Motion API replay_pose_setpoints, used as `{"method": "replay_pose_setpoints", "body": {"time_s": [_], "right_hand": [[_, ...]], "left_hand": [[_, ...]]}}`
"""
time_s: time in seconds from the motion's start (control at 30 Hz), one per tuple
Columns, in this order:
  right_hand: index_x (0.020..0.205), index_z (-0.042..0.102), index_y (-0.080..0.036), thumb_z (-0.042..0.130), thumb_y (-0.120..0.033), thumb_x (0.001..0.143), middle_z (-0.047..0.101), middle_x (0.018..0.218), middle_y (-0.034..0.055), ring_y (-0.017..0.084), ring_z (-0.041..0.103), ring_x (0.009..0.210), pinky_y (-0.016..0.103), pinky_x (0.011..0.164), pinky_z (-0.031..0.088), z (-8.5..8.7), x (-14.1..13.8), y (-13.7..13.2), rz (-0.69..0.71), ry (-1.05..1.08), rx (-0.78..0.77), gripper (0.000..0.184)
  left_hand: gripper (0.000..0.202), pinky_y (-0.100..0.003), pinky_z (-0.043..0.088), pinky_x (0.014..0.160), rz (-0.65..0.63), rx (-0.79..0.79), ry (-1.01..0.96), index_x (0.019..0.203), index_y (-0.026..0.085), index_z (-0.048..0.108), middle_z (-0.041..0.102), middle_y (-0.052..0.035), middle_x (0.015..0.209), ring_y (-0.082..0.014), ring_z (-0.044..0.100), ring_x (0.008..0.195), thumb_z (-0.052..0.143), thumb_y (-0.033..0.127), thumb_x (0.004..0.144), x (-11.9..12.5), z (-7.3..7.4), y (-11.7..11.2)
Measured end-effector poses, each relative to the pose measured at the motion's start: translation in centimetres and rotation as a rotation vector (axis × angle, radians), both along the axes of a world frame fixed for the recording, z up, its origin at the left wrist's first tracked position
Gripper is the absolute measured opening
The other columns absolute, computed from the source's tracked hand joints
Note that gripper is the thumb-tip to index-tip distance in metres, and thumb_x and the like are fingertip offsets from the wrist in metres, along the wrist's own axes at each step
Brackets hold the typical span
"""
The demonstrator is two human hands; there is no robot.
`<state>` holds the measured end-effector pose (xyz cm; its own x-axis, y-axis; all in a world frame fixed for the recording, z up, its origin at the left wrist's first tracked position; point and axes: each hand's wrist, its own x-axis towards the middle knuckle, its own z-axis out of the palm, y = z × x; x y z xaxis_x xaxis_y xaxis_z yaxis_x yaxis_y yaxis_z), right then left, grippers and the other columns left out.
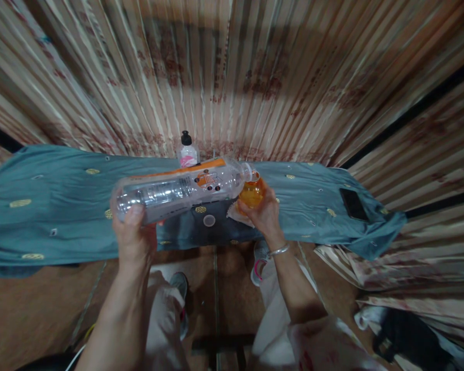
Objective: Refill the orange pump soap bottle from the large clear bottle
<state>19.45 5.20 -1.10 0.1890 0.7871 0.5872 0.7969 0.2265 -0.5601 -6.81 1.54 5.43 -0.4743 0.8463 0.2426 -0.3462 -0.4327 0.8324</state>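
Note:
My left hand (pixel 134 229) is wrapped round the base of a large clear plastic bottle (pixel 178 190) with an orange-and-white label. The bottle lies nearly level in the air, its open neck pointing right. At its mouth, my right hand (pixel 266 208) grips a small orange see-through container (pixel 251 194); the bottle's neck touches or overlaps its rim. Whether liquid is flowing between them I cannot tell. Below them on the cloth rest a white bottle cap (pixel 209 220) and a pale crumpled cloth or paper (pixel 237 215), partly hidden by my right hand.
A small clear bottle with a black top (pixel 187 149) stands behind the large bottle. A dark phone (pixel 353 204) lies at the right on the teal cloth (pixel 69 206) covering the narrow table. Pleated curtains (pixel 232 77) hang close behind. A dark bag-like item (pixel 413 337) is on the floor.

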Motion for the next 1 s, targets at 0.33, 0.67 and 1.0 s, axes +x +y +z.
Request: {"method": "replay_pose_setpoints", "body": {"time_s": [0.33, 0.67, 1.0], "right_hand": [[0.134, 0.05, -0.013, 0.076, -0.045, 0.068, 0.069, 0.113, 0.0166, 0.032, 0.065, 0.103, 0.05, 0.086, 0.057, 0.03, 0.04, 0.07, -0.004, -0.012, 0.012, 0.078], [0.136, 0.049, -0.01, 0.075, -0.044, 0.071, 0.068, 0.116, 0.0182, 0.032, 0.065, 0.106, 0.049, 0.089, 0.056, 0.23, -0.06, -0.05, -0.001, -0.025, -0.008, 0.077], [0.135, 0.049, -0.015, 0.076, -0.046, 0.069, 0.068, 0.114, 0.0145, 0.031, 0.065, 0.105, 0.049, 0.086, 0.057, 0.1, -0.09, 0.03, -0.004, -0.008, 0.008, 0.077]], "left_hand": [[0.063, -0.019, 0.033, 0.042, -0.006, 0.006, 0.014, 0.11, 0.023, 0.064, 0.057, -0.002, 0.089, -0.0115, 0.049, 0.062, 0.082, 0.045, 0.054, 0.1, 0.1, -0.04], [0.069, -0.019, 0.033, 0.042, 0.014, 0.008, 0.024, 0.115, 0.023, 0.062, 0.06, -0.0043, 0.093, -0.0115, 0.049, 0.061, 0.082, 0.047, 0.053, 0.2, 0.09, -0.03], [0.069, -0.02, 0.034, 0.044, 0.009, -0.01, 0.032, 0.115, 0.024, 0.062, 0.06, -0.0043, 0.095, -0.0121, 0.048, 0.063, 0.081, 0.046, 0.052, 0.21, 0.22, -0.02]]}}
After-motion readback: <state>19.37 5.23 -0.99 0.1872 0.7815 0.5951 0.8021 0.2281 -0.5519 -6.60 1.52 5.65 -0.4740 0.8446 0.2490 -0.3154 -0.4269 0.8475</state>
